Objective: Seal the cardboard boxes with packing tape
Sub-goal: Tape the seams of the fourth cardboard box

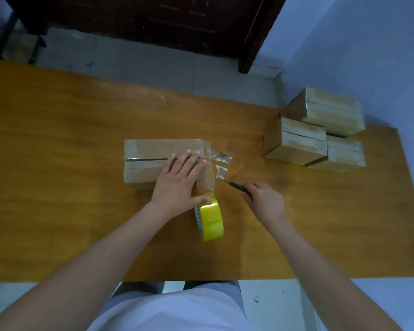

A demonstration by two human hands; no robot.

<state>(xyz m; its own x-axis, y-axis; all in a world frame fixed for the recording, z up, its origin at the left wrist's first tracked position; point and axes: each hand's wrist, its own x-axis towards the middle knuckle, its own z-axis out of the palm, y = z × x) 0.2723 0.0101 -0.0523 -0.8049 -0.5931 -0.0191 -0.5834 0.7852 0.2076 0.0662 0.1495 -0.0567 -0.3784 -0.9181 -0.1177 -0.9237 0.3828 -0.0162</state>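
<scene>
Head view, looking down on a long orange-brown wooden table (58, 139). At the far right corner, against the blue wall (368, 44), three taped cardboard boxes (296, 142) bunched together, touching, one sitting partly on the others. Near the table's middle, one longer cardboard box (148, 151), lying flat, dark seam running along its top, the seam's left stretch not yet covered. Small printed marks on the box faces, too blurred to read. Left hand (177, 180) spread flat on the right end of that box, fingers straight, pressing clear packing tape (209, 173) down; thumb touching the top of the yellow tape roll (210, 216). Roll standing on edge on the table just in front of the box, a clear strip running up from it onto the box; loose crumpled tape ends sticking out past the box's right edge. Patterned print on the roll's inner core, not legible. Right hand (265, 199) just beside the roll, fingers curled round a thin dark cutter (237, 186), tip pointing toward the tape strip.
</scene>
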